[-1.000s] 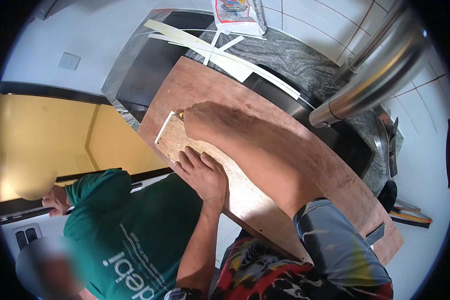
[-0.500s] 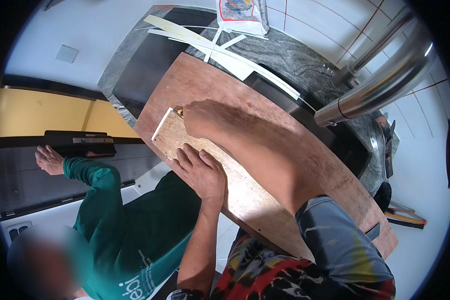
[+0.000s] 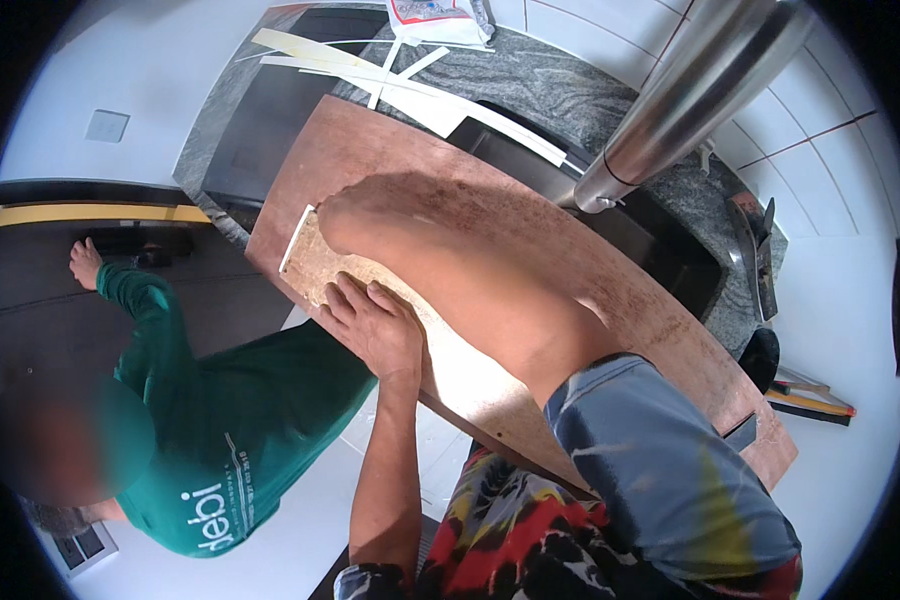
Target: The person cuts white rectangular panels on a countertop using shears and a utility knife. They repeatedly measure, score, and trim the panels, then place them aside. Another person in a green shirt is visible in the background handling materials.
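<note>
A reddish plywood sheet [image 3: 390,148] lies across the counter and sink. On it is a paler wooden panel [image 3: 470,360] with a thin white strip [image 3: 296,238] along its far-left end. My right hand [image 3: 345,222] is closed at that end beside the strip, its fingertips and whatever they grip hidden; my forearm stretches over the panel. Just nearer me, my left hand [image 3: 380,322] lies flat on the panel, fingers spread.
A co-worker in green [image 3: 220,420] is at lower left, a hand [image 3: 86,265] at a dark door [image 3: 40,310]. Behind the plywood are white offcuts [image 3: 350,72], a bag [image 3: 435,18], a steel faucet [image 3: 670,100], a black sink [image 3: 670,265] and tools [image 3: 760,260] at right.
The co-worker has shifted and reached out to the dark door, and the yellow opening has shrunk to a narrow band. The view has shifted slightly; my hands stay in place on the panel.
</note>
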A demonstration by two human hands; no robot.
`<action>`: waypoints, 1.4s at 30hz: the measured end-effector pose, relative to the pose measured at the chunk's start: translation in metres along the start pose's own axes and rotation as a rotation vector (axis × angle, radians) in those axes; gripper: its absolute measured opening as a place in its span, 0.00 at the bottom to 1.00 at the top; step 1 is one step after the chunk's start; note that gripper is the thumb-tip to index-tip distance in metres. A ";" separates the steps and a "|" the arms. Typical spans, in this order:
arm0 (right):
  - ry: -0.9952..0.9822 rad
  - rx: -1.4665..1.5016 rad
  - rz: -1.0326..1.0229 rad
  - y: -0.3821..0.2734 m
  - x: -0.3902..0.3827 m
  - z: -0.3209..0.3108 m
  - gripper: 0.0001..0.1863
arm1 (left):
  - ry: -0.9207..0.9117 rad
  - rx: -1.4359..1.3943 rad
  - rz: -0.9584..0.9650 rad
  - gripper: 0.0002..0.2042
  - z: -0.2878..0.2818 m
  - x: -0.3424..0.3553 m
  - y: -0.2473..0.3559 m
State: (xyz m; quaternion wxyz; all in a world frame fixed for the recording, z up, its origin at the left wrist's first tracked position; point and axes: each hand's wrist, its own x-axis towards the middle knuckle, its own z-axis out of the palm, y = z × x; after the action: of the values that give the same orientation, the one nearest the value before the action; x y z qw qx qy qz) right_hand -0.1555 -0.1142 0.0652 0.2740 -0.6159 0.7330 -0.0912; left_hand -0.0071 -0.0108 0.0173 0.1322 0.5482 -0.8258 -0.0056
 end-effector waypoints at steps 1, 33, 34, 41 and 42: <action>0.016 -0.008 0.003 -0.004 -0.017 -0.010 0.19 | -0.001 0.005 -0.009 0.27 0.000 -0.001 -0.002; 0.432 0.262 -0.016 0.023 -0.059 0.014 0.18 | 0.087 -0.044 0.006 0.26 0.013 -0.007 -0.006; 0.285 0.245 0.036 0.014 -0.056 -0.003 0.18 | 0.063 -0.037 -0.003 0.26 0.007 -0.006 -0.002; 0.171 0.170 0.045 0.011 -0.012 0.006 0.20 | 0.036 -0.072 -0.045 0.27 0.004 -0.003 0.002; 0.151 0.145 0.046 0.007 -0.013 0.003 0.20 | 0.036 -0.059 -0.047 0.27 0.004 -0.004 0.002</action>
State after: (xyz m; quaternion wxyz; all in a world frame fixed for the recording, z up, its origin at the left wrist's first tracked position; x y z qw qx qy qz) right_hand -0.1592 -0.0993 0.0632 0.2637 -0.5689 0.7570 -0.1836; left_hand -0.0086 -0.0068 0.0124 0.1631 0.5632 -0.8097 -0.0230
